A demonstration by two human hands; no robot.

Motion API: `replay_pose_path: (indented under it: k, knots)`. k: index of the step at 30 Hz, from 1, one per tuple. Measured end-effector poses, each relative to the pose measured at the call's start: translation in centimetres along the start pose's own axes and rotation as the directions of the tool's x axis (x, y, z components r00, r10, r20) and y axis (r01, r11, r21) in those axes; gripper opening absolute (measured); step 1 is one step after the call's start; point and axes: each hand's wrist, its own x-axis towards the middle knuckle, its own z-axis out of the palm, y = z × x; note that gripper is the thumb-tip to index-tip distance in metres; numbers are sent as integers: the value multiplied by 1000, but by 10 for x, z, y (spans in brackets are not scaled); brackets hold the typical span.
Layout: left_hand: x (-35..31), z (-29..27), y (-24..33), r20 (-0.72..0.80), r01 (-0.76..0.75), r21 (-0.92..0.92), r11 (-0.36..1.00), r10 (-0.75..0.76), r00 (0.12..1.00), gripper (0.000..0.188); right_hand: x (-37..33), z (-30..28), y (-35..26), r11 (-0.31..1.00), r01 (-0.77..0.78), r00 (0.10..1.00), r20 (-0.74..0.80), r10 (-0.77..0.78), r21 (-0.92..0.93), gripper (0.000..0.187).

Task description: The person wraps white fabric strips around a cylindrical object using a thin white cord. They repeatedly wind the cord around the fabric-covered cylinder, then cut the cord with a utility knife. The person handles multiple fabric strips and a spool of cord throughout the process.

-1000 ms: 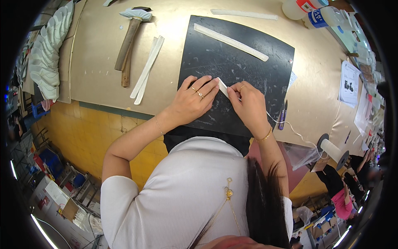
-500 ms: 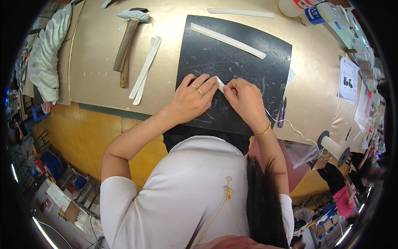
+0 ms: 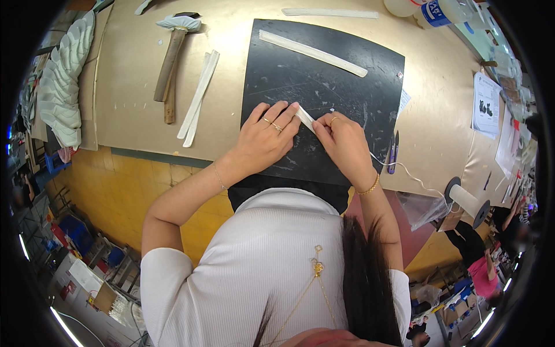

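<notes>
A short stretch of a white strip shows between my two hands, over the black mat. My left hand closes its fingers on the strip's upper end. At the lower end, my right hand pinches it between thumb and fingers; the rest is hidden beneath the hands. From under my right hand a thin white cord trails to a spool at the right. Farther up the mat lies a longer white strip.
Left of the mat lie two crossed white strips and a hammer with a cloth-wrapped head. Another strip is at the far edge. Purple-handled snips rest at right, below printed sheets. Bottles stand at the far right.
My hands have drawn slightly apart, so more of the white strip shows between them. The whole view has shifted a little to the left.
</notes>
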Motion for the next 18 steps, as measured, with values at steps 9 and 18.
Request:
replay_pose_path:
  k: [9,18]
  knots:
    - [-3,-1,3,-38,25,11,1000,-25,999,42,-7,-4,-12,988,-58,998,15,57,142,21]
    - [7,-5,3,-49,16,36,999,-14,999,44,-14,1,-7,998,49,999,18,-50,25,28]
